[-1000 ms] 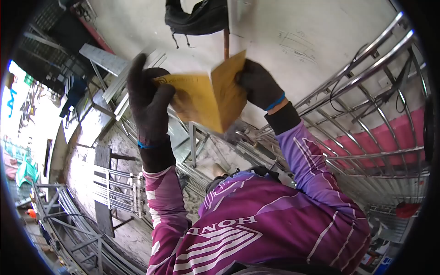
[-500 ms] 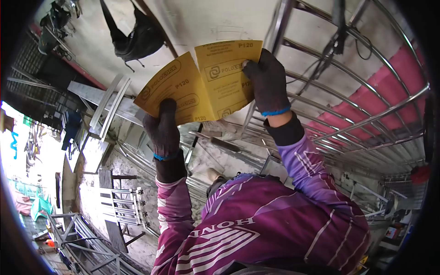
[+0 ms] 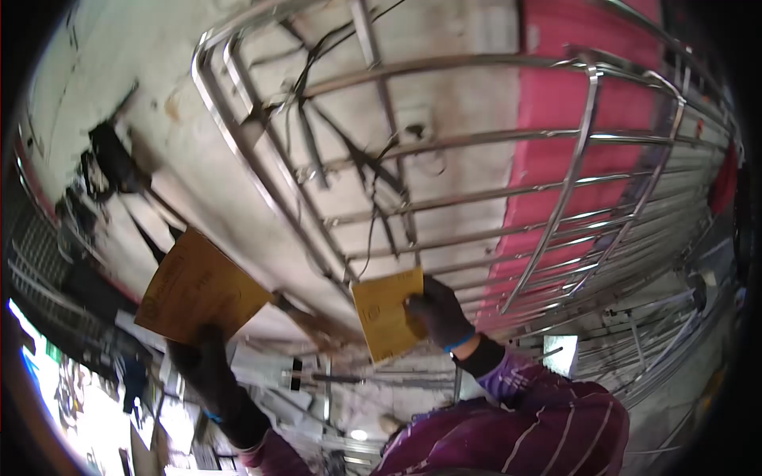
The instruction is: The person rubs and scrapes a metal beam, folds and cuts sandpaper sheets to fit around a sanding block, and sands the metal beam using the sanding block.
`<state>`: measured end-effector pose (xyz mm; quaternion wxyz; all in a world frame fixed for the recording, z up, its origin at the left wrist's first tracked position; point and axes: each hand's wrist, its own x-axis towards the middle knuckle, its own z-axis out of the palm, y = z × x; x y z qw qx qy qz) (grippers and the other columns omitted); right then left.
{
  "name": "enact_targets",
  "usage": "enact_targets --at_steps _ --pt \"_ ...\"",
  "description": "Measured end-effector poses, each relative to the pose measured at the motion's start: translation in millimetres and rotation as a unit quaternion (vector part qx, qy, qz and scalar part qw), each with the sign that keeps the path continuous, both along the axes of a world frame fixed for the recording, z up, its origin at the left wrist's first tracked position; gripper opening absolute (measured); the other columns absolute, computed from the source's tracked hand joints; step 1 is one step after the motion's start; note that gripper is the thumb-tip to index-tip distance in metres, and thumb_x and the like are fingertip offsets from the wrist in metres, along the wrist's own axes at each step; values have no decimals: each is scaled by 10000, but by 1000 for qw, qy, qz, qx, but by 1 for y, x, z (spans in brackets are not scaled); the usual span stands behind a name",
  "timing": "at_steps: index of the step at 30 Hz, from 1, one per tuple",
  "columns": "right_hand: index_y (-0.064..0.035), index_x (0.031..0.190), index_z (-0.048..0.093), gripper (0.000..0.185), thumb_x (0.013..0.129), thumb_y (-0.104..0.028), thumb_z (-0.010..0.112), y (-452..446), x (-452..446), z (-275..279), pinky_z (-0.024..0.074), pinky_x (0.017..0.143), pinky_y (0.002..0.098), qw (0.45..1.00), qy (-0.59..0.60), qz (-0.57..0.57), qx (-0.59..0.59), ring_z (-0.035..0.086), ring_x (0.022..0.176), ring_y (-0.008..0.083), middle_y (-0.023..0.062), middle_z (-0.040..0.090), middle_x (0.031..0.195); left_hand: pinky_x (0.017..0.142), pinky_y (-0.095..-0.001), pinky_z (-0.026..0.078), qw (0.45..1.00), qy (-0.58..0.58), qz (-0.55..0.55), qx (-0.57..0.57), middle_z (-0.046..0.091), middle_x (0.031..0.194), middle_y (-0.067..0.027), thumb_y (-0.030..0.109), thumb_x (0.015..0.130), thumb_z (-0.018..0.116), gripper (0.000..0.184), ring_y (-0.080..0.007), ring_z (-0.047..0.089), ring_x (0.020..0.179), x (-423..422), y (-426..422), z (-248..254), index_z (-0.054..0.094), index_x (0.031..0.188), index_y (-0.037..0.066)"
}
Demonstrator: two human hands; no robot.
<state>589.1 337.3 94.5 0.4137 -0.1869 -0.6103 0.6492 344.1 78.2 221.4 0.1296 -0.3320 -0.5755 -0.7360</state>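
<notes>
Two separate pieces of yellow-brown sandpaper are held up before me, printed side showing. My left hand [image 3: 200, 357], in a dark glove, grips the left piece of sandpaper [image 3: 198, 285] by its lower edge. The right piece of sandpaper [image 3: 387, 317] is pinched at its right edge by my right hand [image 3: 440, 313], also dark-gloved, thumb on the printed face. A wide gap lies between the two pieces. The print is blurred by motion.
A shiny metal tube frame [image 3: 468, 143] leans against the wall, with dark cables [image 3: 305, 87] hanging over it. The wall has a pink band [image 3: 587, 103]. A black bag [image 3: 115, 159] hangs at left. Metal tubes [image 3: 659, 333] lie low on the right.
The sandpaper, one creased sheet joined at the lower middle before, is now in two pieces. My hands have moved apart. The view has swung right, showing more of the tube frame.
</notes>
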Motion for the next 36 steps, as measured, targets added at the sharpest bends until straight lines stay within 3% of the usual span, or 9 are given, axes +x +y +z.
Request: enact_targets --at_steps 3,4,8,12,14,21,25,33,36 --pt "-4 1158 664 270 920 -133 666 13 39 -9 513 867 318 1000 6 -25 -10 622 971 118 36 699 1015 1113 -393 448 962 265 72 14 479 1559 -154 6 988 673 581 -261 500 1374 31 43 89 469 1531 12" --pt "-6 1163 666 256 938 -128 654 18 51 -9 510 872 317 999 -5 -36 3 620 984 112 33 703 1027 1101 -395 456 862 421 261 -102 549 1479 -162 31 986 687 521 -277 543 1334 49 43 133 523 1479 1" --pt "8 1162 667 262 942 -135 660 35 96 -26 521 871 331 997 1 -74 -7 632 960 120 40 701 1004 962 -338 536 828 500 253 -13 697 1236 -134 146 999 717 377 -223 676 1093 85 70 233 638 1328 -21" --pt "3 1173 663 274 944 -147 667 43 130 -54 510 880 328 991 31 -130 12 621 977 118 29 693 1022 921 -326 551 715 620 322 37 726 1193 -94 45 977 691 343 -198 700 1056 104 101 307 689 1319 67" --pt "-1 1194 656 304 941 -168 667 44 143 -69 493 898 323 984 74 -145 -69 607 999 127 27 686 1054 890 -337 546 688 655 308 51 722 1142 -84 50 979 665 330 -198 700 999 97 113 333 702 1304 98" --pt "-3 1234 653 352 898 -110 657 41 157 -70 486 917 335 986 46 -146 -69 604 1016 139 19 678 1079 866 -473 547 710 637 285 -91 689 1048 -165 133 941 557 295 -384 676 967 39 225 344 748 1161 172" --pt "1 1183 649 306 918 -151 670 33 148 -58 475 900 331 986 78 -130 -67 590 989 132 25 670 1048 885 -482 549 750 584 215 -223 699 969 -192 192 880 583 269 -397 688 975 37 236 330 779 1059 144" --pt "17 1114 652 237 923 -122 638 24 147 -81 487 832 323 988 -18 -152 -27 590 919 128 41 665 967 901 -496 551 651 658 193 -326 699 1042 -179 120 861 623 247 -415 680 1018 66 233 340 778 1052 142" --pt "18 1108 649 234 921 -122 641 24 142 -78 491 827 326 990 -12 -141 -25 596 910 129 51 667 961 930 -478 556 664 635 190 -346 722 1050 -199 111 886 605 272 -406 687 1060 93 244 333 755 1113 97"
